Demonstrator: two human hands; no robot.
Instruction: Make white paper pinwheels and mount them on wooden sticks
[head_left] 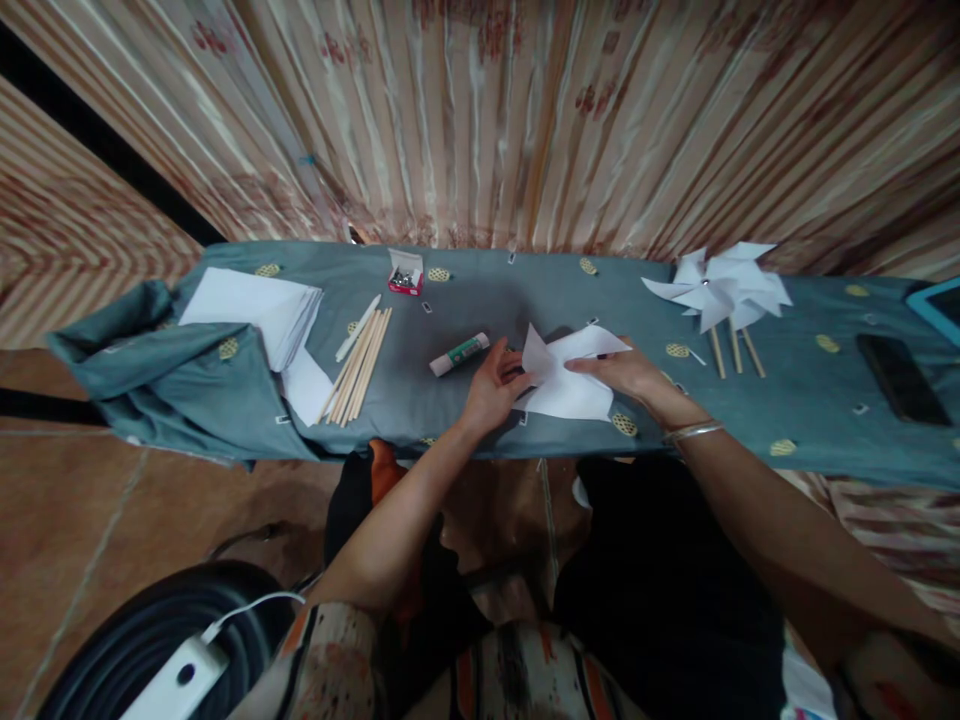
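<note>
Right hand (626,372): most fingers are hiding behind the folded paper (574,398), only the thumb side is showing clearly. Left hand (489,388) is covering the paper's left edge. Print on the glue stick (459,355) is staying too small to read; bits inside the red box (406,282) likewise. Pinwheels (724,285) are overlapping, so count is staying unclear; blades are hiding their sticks' (736,346) upper ends. Bunched cloth (172,350) is covering part of the paper stack (251,305). Right edge is cutting off the blue-rimmed device (941,308) and tabletop (817,400); bottom edge is cropping the white cabled device (176,680) and black round object (217,590).
</note>
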